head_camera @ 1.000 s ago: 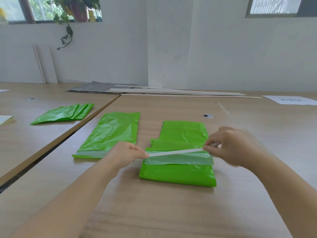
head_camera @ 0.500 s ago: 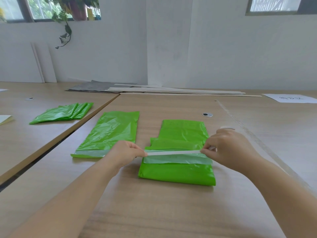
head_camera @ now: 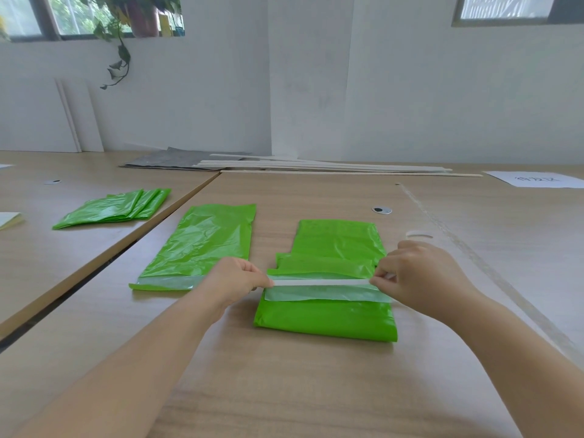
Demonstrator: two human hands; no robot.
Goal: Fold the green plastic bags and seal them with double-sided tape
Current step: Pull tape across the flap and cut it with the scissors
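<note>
**Both hands hold a white tape strip across the folded green bag**

The left hand (head_camera: 235,279) pinches the left end of a white tape strip (head_camera: 320,282) between thumb and forefinger, and its other fingers are curled toward the palm. The right hand (head_camera: 420,273) pinches the right end in the same way, with the fingers bent and close together. Neither hand is spread open. The strip runs straight and level from one hand to the other.

The strip lies across the folded green bag (head_camera: 325,319), along the upper edge of its pale flap (head_camera: 325,294), which is half transparent. The view does not show whether the strip already touches the plastic or is held just over it. The bag lies on the wooden table (head_camera: 284,390) directly between the two hands. Its thick folded part is toward the person and a thinner part stretches away.

Just beside the left hand lies a flat green bag (head_camera: 205,245) with the same kind of pale band at its near end. The left hand covers one corner of this band. Farther left, on the neighbouring table, rests a pile of green bags (head_camera: 117,208), fanned a little. A white tape roll (head_camera: 418,234) lies on the table just behind the right hand.

A sheet of paper (head_camera: 534,179) at the far right carries dark characters, but they are too blurred to read.
</note>
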